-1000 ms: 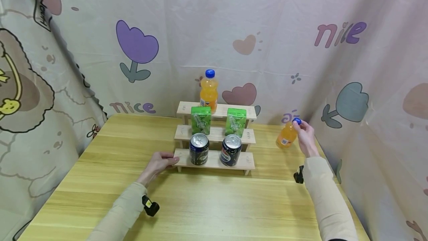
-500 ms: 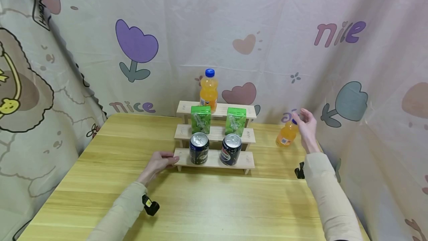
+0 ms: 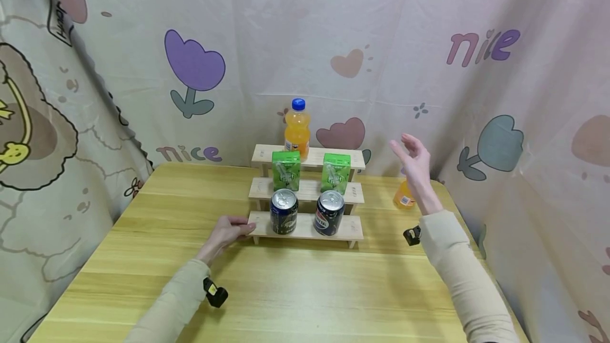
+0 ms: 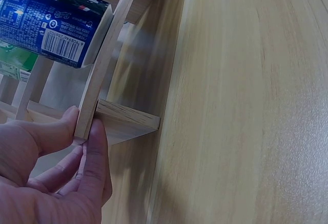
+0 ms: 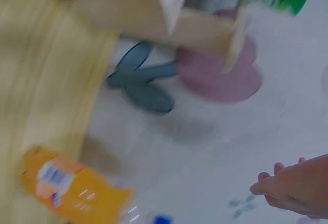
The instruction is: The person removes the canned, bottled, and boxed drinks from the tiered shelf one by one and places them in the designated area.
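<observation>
Now the right hand [image 3: 413, 164] has let go of the loose bottle [image 3: 404, 196] and moved up and leftward, fingers parted, holding nothing. That seems to leave this bottle set down on the table [image 3: 310, 290], right of the rack [image 3: 305, 230], whose lower left end the left hand [image 3: 226, 233] pinches.

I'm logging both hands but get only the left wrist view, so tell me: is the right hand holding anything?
Observer: No; in the head view the right hand is raised with nothing in it.
Operator: Is anything close by?
Observer: In the head view it partly hides a bottle of orange drink on the table.
Operator: Are the two touching?
Observer: No; the right wrist view shows a gap between them.
</observation>
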`<state>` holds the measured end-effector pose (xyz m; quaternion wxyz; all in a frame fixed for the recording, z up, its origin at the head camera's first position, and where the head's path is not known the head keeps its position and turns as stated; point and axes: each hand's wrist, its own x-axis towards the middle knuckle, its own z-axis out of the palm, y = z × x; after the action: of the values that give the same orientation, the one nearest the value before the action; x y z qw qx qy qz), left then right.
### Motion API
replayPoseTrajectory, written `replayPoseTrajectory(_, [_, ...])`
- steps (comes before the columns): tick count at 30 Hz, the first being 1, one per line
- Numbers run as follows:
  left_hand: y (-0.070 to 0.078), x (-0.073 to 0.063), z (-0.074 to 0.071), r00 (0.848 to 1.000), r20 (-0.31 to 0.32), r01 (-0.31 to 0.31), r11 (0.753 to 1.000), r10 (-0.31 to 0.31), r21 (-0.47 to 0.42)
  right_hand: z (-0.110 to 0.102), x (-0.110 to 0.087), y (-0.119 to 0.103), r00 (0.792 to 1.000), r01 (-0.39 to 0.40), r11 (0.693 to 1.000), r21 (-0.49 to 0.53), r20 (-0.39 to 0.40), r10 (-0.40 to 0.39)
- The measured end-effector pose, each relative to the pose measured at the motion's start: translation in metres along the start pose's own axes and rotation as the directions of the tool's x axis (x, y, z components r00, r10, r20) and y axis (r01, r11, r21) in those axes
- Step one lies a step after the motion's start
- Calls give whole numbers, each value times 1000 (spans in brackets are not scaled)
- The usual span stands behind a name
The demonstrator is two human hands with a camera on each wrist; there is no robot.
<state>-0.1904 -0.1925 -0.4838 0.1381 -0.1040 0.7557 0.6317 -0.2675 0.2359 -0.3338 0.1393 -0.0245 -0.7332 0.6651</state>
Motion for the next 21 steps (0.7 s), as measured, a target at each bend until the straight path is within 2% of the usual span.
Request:
replayPoseTrajectory(7, [-1, 0, 1, 1000, 1, 1, 1000, -1, -10, 34, -12, -26, 989, 63, 998, -17, 138, -60])
replayPoseTrajectory(14, [0, 0, 1, 1000, 1, -12, 1000, 12, -23, 67, -19, -45, 969, 77, 997, 17, 233, -79])
replayPoseTrajectory(21, [1, -1, 2, 1000, -3, -12, 1000, 12, 3, 96, -24, -60, 948, 70, 997, 37, 308, -79])
